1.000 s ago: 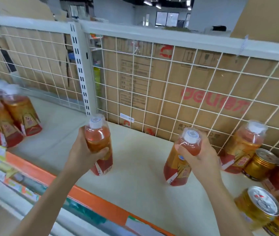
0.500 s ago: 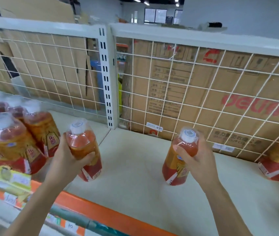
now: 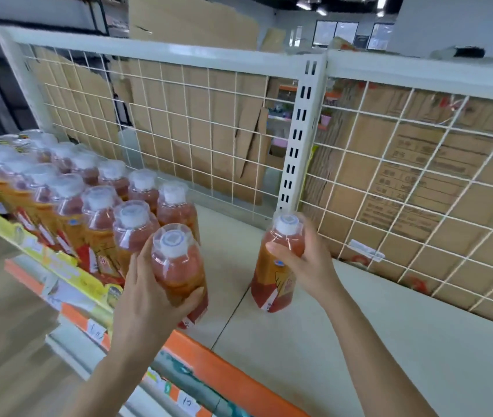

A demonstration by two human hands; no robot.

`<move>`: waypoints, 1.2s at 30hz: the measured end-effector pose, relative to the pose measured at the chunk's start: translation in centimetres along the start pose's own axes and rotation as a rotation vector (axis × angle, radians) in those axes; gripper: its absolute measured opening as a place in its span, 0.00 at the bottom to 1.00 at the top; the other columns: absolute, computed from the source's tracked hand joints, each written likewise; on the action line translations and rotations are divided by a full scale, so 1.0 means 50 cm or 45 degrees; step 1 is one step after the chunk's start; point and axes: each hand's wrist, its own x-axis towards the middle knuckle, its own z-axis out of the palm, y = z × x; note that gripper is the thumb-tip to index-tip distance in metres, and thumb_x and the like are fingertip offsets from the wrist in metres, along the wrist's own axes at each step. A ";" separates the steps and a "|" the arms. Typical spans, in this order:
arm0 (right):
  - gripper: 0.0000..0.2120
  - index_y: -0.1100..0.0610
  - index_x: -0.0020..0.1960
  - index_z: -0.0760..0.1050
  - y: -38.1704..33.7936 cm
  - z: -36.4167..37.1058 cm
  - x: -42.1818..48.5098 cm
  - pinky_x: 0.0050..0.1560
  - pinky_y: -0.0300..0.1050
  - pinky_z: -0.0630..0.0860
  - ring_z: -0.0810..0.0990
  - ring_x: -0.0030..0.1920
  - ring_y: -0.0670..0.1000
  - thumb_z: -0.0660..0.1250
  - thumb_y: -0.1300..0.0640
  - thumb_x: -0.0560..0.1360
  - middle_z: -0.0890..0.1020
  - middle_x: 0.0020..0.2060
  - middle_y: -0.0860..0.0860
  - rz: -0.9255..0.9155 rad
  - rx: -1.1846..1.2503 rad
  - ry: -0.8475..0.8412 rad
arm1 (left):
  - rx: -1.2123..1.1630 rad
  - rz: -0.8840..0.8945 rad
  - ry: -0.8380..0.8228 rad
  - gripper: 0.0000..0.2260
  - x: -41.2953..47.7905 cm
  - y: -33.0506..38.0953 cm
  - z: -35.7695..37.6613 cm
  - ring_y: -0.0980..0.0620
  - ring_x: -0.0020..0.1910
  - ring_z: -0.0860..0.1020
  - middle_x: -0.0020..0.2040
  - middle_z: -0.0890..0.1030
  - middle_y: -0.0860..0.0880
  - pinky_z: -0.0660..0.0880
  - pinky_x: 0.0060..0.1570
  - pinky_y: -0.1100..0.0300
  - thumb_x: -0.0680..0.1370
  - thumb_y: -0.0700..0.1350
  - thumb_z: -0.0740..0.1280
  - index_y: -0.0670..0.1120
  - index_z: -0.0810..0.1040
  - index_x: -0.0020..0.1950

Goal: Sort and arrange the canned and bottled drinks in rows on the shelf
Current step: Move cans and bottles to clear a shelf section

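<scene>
- Two bottles are held. The left hand [image 3: 148, 299] grasps the left bottle [image 3: 179, 266] at the front end of the rows [image 3: 100, 212]. The right hand [image 3: 308, 266] has its fingers [image 3: 310, 233] curled round the right bottle [image 3: 275, 278], apart, low on the shelf [image 3: 299, 341].
- I would set each upright, touching its neighbour.
- Bottles: clear, smooth plastic, round shoulders, white caps [image 3: 173, 243].

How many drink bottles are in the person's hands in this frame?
2. The left hand grips the left bottle beside the stocked rows; the right hand grips the right bottle, apart to their right.
</scene>
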 end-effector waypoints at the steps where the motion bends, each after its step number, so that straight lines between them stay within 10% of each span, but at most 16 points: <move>1: 0.25 0.40 0.59 0.64 -0.006 0.021 0.016 0.52 0.41 0.77 0.78 0.54 0.45 0.70 0.40 0.66 0.77 0.54 0.45 -0.026 0.006 -0.035 | -0.008 -0.020 0.010 0.46 -0.001 -0.001 -0.002 0.41 0.60 0.74 0.64 0.72 0.44 0.77 0.47 0.46 0.60 0.51 0.80 0.42 0.60 0.71; 10: 0.26 0.35 0.58 0.63 -0.044 0.146 0.093 0.59 0.51 0.75 0.78 0.54 0.41 0.69 0.35 0.65 0.77 0.54 0.38 -0.136 0.060 -0.255 | 0.113 0.086 0.106 0.46 0.006 0.004 -0.002 0.44 0.45 0.77 0.52 0.71 0.46 0.77 0.30 0.54 0.58 0.57 0.78 0.47 0.60 0.71; 15: 0.34 0.50 0.66 0.65 -0.056 0.166 0.102 0.61 0.55 0.74 0.77 0.58 0.44 0.71 0.38 0.66 0.77 0.59 0.47 -0.160 0.145 -0.405 | 0.063 0.146 0.110 0.49 0.005 -0.010 -0.003 0.47 0.47 0.75 0.53 0.70 0.48 0.74 0.29 0.61 0.60 0.58 0.76 0.50 0.56 0.74; 23: 0.25 0.47 0.66 0.61 -0.049 0.180 0.089 0.56 0.35 0.73 0.75 0.58 0.35 0.62 0.42 0.72 0.75 0.58 0.39 -0.118 0.187 -0.393 | -0.018 0.247 0.150 0.42 -0.001 -0.023 -0.005 0.47 0.48 0.77 0.57 0.66 0.49 0.75 0.31 0.60 0.65 0.63 0.66 0.50 0.55 0.75; 29: 0.30 0.49 0.75 0.49 -0.063 0.180 0.056 0.67 0.38 0.67 0.66 0.67 0.40 0.55 0.47 0.76 0.65 0.70 0.45 -0.109 0.148 -0.359 | 0.006 0.298 0.089 0.41 -0.025 -0.036 0.004 0.44 0.59 0.73 0.64 0.64 0.48 0.74 0.37 0.64 0.71 0.51 0.71 0.47 0.50 0.77; 33: 0.30 0.38 0.71 0.48 -0.064 0.162 0.019 0.64 0.30 0.62 0.65 0.63 0.30 0.62 0.54 0.78 0.63 0.64 0.32 -0.076 0.035 -0.359 | -0.010 0.338 -0.028 0.43 -0.046 -0.058 -0.004 0.44 0.58 0.73 0.66 0.66 0.46 0.76 0.38 0.60 0.72 0.41 0.72 0.50 0.47 0.77; 36: 0.31 0.44 0.75 0.51 -0.047 0.132 -0.030 0.69 0.43 0.60 0.61 0.71 0.42 0.64 0.51 0.77 0.61 0.71 0.39 -0.034 -0.110 -0.317 | 0.011 0.377 -0.074 0.37 -0.059 -0.074 -0.024 0.51 0.61 0.69 0.66 0.69 0.45 0.74 0.46 0.60 0.73 0.40 0.70 0.46 0.53 0.77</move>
